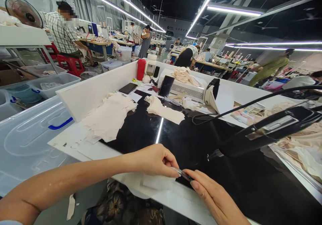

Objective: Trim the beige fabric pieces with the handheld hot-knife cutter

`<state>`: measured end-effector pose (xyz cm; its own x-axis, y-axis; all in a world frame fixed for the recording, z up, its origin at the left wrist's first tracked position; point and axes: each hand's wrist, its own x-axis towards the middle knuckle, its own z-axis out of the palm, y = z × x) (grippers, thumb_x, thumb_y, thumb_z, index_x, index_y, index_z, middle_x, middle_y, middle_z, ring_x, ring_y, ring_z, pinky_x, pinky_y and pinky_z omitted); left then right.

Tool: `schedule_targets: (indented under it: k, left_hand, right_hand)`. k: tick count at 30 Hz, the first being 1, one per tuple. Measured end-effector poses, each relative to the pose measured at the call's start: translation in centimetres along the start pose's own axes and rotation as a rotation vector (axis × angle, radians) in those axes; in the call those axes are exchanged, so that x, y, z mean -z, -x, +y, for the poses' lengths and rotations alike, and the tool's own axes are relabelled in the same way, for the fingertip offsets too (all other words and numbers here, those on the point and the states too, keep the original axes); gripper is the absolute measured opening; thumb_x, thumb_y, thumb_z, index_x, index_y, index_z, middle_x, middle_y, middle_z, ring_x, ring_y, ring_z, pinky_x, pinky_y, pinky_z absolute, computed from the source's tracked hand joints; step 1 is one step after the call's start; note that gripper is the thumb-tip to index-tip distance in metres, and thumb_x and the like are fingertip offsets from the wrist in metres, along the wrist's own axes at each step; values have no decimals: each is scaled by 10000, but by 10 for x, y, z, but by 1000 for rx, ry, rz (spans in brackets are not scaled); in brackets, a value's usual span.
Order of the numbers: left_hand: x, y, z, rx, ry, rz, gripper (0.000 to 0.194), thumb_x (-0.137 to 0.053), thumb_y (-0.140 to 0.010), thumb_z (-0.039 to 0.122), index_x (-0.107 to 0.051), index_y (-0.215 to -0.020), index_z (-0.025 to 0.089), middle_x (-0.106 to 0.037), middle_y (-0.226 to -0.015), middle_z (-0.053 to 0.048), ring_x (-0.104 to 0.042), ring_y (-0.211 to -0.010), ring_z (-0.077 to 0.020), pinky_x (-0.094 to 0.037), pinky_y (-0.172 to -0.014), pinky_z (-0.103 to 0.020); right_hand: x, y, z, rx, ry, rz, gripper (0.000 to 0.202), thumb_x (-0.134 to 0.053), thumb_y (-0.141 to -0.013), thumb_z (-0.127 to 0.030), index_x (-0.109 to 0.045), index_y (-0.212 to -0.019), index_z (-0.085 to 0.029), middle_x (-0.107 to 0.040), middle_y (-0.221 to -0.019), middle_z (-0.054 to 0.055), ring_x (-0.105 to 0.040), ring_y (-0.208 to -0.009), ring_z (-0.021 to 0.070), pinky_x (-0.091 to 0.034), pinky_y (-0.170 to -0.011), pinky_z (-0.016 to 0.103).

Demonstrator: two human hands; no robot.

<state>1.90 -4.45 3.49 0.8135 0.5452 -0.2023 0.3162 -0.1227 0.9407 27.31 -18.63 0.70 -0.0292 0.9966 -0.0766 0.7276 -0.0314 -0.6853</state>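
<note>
Over the front edge of the table, my left hand (156,161) is closed in a pinch on the shiny end of a small dark tool (185,175). My right hand (213,194) has its fingers closed about the dark end of the same tool. Its exact kind is too small to make out. Below my left hand, a pale cloth piece (158,182) lies over the table edge. Farther back, a stack of cream fabric pieces (110,114) and a smaller cream stack (163,109) rest on the black glossy tabletop (191,141).
A black machine arm (264,131) with a cable reaches in from the right. Phones (166,86), a red container (141,69) and a white vented box (187,87) stand at the back. Clear lidded bins (32,141) are at left. A seated person (62,30) works beyond.
</note>
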Motion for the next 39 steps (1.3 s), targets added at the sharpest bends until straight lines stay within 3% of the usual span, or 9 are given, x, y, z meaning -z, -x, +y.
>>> schedule_targets:
  k: [11, 21, 31, 39]
  left_hand:
    - [-3, 3, 3, -14, -107, 51, 176, -855, -870, 355, -872, -889, 181, -691, -840, 13, -555, -726, -127, -394, -620, -248]
    - [-7, 2, 2, -29, -182, 79, 180, -819, -859, 354, -882, -890, 188, -719, -844, 9, -575, -718, -128, -400, -620, -246]
    - [-9, 3, 4, -37, -188, 74, 127, -818, -855, 301, -882, -873, 193, -701, -810, 15, -587, -731, -133, -406, -638, -243]
    - [-8, 2, 2, -55, -206, 93, 130, -823, -872, 308, -887, -874, 194, -719, -827, 8, -590, -737, -136, -408, -637, -248]
  right_hand:
    - [3, -6, -17, 17, 5, 2, 745, -438, -1106, -864, -897, -1356, -332, -882, -1335, 94, -845, -1260, 312, -673, -1124, 376]
    - [2, -7, -19, 22, 7, -5, 718, -444, -1120, -832, -903, -1323, -319, -883, -1276, 106, -852, -1248, 332, -707, -1034, 367]
    - [-1, -8, -15, 64, -2, -13, 637, -453, -1152, -755, -903, -1290, -326, -890, -1247, 99, -867, -1116, 292, -713, -951, 343]
    - [3, -6, -16, 3, -48, -35, 698, -470, -1113, -821, -901, -1328, -315, -876, -1358, 111, -840, -1282, 336, -688, -1101, 400]
